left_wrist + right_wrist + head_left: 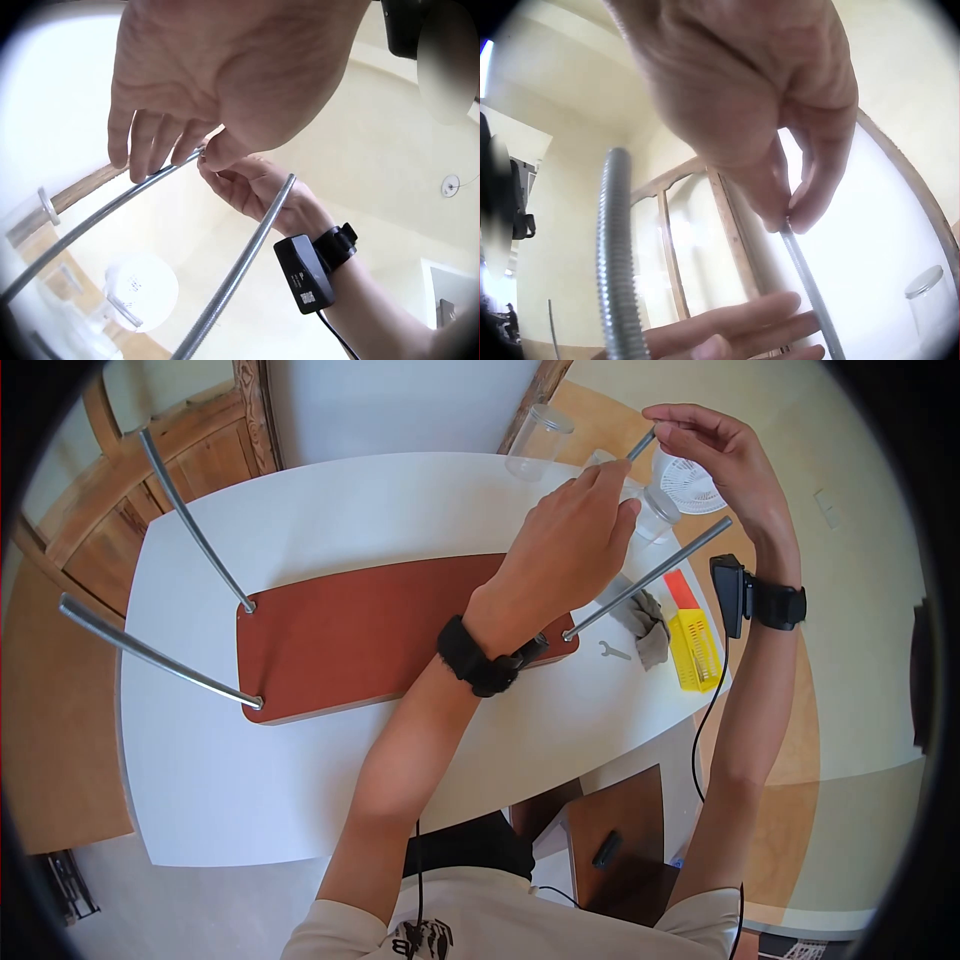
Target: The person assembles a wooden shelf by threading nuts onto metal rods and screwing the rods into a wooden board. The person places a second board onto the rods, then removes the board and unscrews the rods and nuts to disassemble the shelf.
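A red-brown board (350,630) lies on the white table with threaded metal rods (185,515) standing from its corners. My right hand (725,460) pinches the tip of the far right rod (642,444) between thumb and finger; the right wrist view shows this pinch on the rod (810,289) closely. My left hand (565,535) is lower on that rod, its fingers (757,319) extended and touching it. The left hand (232,75) hides the rod's base in the head view. Another rod (655,575) rises at the near right corner.
Clear jars (540,445) and a white round basket (690,485) stand at the table's far right. A small wrench (613,651), a grey cloth (650,630) and a yellow tray (693,650) lie to the board's right. Wooden chair at the upper left.
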Demonstrator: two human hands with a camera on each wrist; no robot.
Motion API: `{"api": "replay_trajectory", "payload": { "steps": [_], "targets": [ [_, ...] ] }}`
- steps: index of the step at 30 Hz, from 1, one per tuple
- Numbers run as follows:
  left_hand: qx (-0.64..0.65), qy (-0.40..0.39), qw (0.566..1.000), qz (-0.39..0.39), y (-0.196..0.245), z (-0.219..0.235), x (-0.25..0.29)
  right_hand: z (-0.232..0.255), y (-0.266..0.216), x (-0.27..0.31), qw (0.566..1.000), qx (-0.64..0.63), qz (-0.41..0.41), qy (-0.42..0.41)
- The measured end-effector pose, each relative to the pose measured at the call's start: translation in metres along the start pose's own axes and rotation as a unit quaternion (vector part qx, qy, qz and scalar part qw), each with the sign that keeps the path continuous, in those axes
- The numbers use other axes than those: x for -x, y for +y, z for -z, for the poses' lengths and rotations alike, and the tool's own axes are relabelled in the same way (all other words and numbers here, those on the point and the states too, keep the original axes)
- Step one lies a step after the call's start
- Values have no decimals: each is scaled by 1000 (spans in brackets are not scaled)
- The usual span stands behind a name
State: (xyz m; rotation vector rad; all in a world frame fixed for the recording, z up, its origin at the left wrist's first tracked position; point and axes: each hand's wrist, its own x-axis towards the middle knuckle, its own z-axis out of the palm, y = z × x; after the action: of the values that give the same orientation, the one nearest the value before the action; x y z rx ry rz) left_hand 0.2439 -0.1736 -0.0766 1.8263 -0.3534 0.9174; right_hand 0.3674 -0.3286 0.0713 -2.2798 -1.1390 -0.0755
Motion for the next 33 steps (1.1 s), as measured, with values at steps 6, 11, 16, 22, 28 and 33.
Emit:
{"api": "replay_trajectory", "payload": {
  "steps": [6,11,16,22,28,33],
  "targets": [
    [-23,4,1000,-18,0,-5,4,5,-2,-2,1000,21,14,-14],
    [-9,-6,1000,-3,-2,-4,-2,9,-4,-12,997,66,12,-25],
    [-17,-28,999,19,-6,-4,1,14,-7,-20,993,98,-24,-63],
    [-33,-25,999,9,-2,-3,4,14,-6,-19,990,112,52,-72],
    [-24,-33,999,0,-2,5,4,11,-21,-19,984,154,18,-89],
    [-14,-24,1000,-5,-3,9,5,5,-20,-9,992,113,25,-48]
  ]
}}
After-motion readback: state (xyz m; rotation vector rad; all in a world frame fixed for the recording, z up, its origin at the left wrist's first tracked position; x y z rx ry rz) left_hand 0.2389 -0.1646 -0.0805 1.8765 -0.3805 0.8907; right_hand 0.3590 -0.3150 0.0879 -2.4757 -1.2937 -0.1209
